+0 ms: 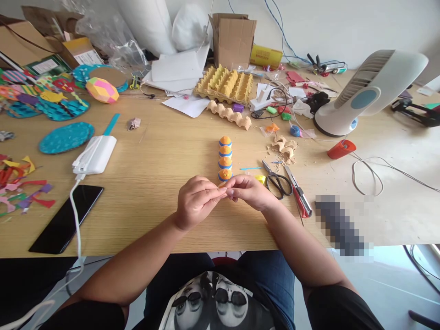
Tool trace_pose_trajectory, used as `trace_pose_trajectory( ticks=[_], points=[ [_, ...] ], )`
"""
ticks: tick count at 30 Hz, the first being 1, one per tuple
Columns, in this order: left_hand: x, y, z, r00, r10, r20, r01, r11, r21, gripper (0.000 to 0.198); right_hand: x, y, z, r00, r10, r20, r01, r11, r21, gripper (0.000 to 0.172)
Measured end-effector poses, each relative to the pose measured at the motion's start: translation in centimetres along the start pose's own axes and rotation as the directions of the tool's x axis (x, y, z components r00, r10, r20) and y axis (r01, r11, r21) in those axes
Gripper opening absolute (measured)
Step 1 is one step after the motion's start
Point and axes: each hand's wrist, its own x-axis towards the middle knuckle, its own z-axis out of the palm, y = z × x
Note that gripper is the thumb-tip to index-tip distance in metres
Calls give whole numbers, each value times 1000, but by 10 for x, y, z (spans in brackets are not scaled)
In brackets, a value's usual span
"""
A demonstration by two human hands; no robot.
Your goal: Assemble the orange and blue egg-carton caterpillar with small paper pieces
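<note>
My left hand point(198, 201) and my right hand point(250, 190) meet at the fingertips, both closed in a pinch. Whatever lies between the fingers is too small or hidden to make out. Just beyond the fingertips stands a strip of egg-carton cups point(225, 161), with orange tops and blue bands, running away from me. Its nearest cup bears small marks on the orange. To the right of my right hand lie black-handled scissors point(280, 182), a red utility knife point(301, 197) and a thin blue tool point(250, 168). A yellow item point(260, 178) is partly covered by my right hand.
A yellow egg tray point(225, 85) and a plain carton strip point(229, 114) sit farther back. Carton scraps point(284, 145), a red cup point(341, 149) and a white fan point(371, 91) are on the right. A power bank point(94, 153) and black phone point(67, 219) lie left.
</note>
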Motion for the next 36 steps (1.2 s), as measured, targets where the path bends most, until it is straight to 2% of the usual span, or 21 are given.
trace_pose_trajectory(
  ticks=[11,14,16,19,22,24,25,27,31,36],
  points=[
    [-3,-1,-1,999,25,29,-28,995,94,11,0,0,3,999,-40,-5,39,995,-89,24],
    [-2,0,-2,998,-51,45,46,994,96,5,0,-2,4,996,-61,-67,51,989,-139,21],
    [0,1,-3,984,-173,52,171,984,46,3,0,-4,5,988,-70,-134,49,987,-151,19],
    [0,-1,-1,910,-403,92,413,899,-144,13,0,-8,6,973,-40,-227,22,996,-81,17],
    [-1,-5,3,773,-601,203,633,704,-323,22,0,-11,7,965,8,-261,3,999,42,21],
    [-3,-8,5,686,-672,278,720,574,-389,25,1,-11,6,966,14,-258,7,997,80,27],
    [-4,-9,6,660,-686,305,741,530,-412,27,1,-10,6,967,8,-254,12,997,80,32],
    [-5,-11,7,634,-693,343,759,473,-448,30,1,-8,5,970,-8,-243,23,998,60,41],
    [-6,-13,7,610,-695,380,773,415,-480,34,2,-4,2,974,-17,-227,21,1000,15,52],
    [-4,-9,5,579,-697,424,793,361,-490,38,1,-4,-1,977,9,-214,1,999,48,42]
  ],
)
